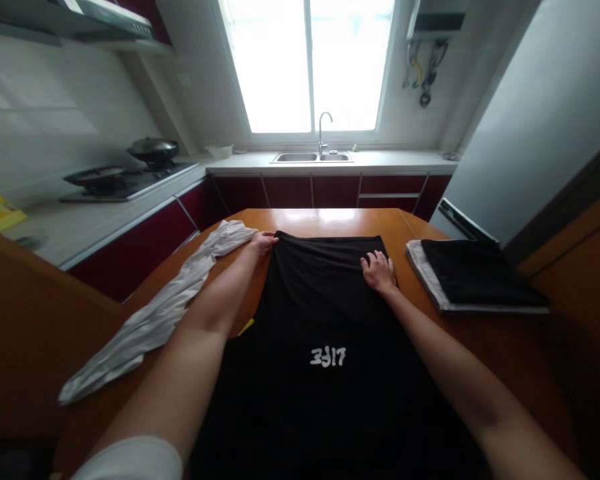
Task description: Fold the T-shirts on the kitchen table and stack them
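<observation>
A black T-shirt with small white lettering lies spread flat on an orange-brown wooden table, its hem at the far side. My left hand grips the shirt's far left corner at the hem. My right hand rests palm down on the shirt near its far right corner, fingers spread.
A crumpled white garment lies along the table's left side. A folded stack, black cloth on grey, sits at the right edge. Beyond are a counter with a sink, a stove with pans, a window, and a grey fridge at right.
</observation>
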### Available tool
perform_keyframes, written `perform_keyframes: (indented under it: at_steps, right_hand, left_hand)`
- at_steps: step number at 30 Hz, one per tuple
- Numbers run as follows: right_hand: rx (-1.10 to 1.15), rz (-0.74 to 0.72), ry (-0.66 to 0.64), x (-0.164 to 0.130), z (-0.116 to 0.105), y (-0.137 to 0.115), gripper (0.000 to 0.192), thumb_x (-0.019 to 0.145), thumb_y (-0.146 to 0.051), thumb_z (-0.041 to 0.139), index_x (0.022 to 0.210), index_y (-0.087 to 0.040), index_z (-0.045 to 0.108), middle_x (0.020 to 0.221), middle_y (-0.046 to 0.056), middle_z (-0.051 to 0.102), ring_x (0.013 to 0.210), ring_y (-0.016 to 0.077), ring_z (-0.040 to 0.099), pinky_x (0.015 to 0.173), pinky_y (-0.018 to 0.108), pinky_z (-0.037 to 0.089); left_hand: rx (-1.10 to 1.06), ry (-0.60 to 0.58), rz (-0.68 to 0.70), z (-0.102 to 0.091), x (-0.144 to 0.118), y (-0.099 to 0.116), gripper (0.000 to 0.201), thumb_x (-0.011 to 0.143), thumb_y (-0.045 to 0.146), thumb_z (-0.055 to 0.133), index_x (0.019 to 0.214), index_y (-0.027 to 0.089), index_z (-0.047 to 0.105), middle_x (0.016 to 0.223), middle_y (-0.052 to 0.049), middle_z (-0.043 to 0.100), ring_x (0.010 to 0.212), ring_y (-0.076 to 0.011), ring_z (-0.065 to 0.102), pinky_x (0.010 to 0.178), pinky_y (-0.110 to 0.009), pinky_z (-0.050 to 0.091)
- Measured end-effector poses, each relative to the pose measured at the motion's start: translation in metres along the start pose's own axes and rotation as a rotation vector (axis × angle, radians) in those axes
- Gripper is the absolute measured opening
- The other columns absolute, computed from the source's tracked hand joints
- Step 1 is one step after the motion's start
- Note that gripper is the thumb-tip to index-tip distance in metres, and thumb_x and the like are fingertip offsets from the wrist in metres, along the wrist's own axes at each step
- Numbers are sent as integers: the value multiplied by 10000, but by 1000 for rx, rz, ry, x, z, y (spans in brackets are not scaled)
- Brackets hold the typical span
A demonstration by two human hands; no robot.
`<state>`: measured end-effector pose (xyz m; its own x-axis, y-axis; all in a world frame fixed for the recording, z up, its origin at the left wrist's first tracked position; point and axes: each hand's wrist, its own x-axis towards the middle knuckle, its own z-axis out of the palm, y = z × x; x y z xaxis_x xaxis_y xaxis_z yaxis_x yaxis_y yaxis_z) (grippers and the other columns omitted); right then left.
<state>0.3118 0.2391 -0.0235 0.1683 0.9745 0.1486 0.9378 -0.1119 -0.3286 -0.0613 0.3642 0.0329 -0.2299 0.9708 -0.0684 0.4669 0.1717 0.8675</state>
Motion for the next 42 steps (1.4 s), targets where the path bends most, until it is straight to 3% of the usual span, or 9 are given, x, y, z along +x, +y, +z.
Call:
perform_keyframes:
  at_steps: [6,10,16,18,21,25,31,36,42]
  right_hand:
    - [-38,5,-95,3,-6,-2,600,1041,-473,287,1525,-145,423,1637,161,314,1537,286,200,1225,568,129]
    - [-71,16,-119,25,-13,-7,590,1036,-439,286,1528,-139,413,1647,181,279,1546,312,154,1198,659,100]
    - [-61,-20,-176,62,-11,1,628,1039,-461,278,1593,-166,304,1693,132,154,1565,263,86,1223,610,68]
    - [-71,7,-210,65,-9,6,644,1043,-499,261,1595,-171,300,1693,134,152,1565,266,94,1218,623,58]
    - [-74,-4,-97,57,-12,3,633,1053,-470,237,1588,-140,308,1687,147,169,1563,273,101,1215,632,53]
    - [-40,-124,33,21,-27,-27,577,1055,-387,244,1559,-132,363,1677,138,213,1561,269,109,1219,627,63]
    - [40,-339,-93,-78,-60,-72,547,1033,-372,350,1547,-189,396,1688,120,178,1568,264,73,1212,644,73]
    - [81,-405,-171,-157,-80,-77,541,1012,-368,411,1526,-202,428,1690,124,177,1571,254,50,1218,619,62]
    - [66,-298,-265,-197,-70,-66,565,1016,-349,389,1535,-128,412,1669,174,219,1563,282,114,1217,596,125]
  left_hand:
    - [284,26,197,16,-7,-1,529,867,192,669,1371,96,540,1375,-197,609,1247,-301,608,1051,-411,500]
    - [453,-92,394,37,-21,-3,475,954,293,548,1422,216,559,1568,-76,463,1475,-253,374,1243,-401,246]
    - [789,-282,453,55,-34,-12,653,1004,608,366,1572,287,370,1684,-63,205,1565,-302,116,1238,-590,57]
    - [870,-285,467,53,-38,-8,682,1023,620,261,1603,263,301,1694,-73,158,1568,-301,97,1238,-587,68]
    - [876,-218,559,51,-55,1,664,1040,582,234,1597,232,325,1684,-77,210,1565,-292,125,1248,-560,86]
    - [862,-229,690,58,-107,-4,660,1037,596,239,1603,264,309,1687,-41,203,1572,-266,87,1260,-525,91]
    - [886,-347,663,66,-163,-18,683,1025,633,248,1610,282,283,1689,-56,169,1566,-287,120,1250,-566,106]
    - [894,-218,761,63,-187,-1,635,1053,548,250,1595,225,323,1680,-81,213,1565,-277,125,1245,-555,152]
    - [932,-334,628,80,-225,-12,726,1029,603,292,1594,146,309,1671,-155,181,1559,-312,137,1230,-570,177]
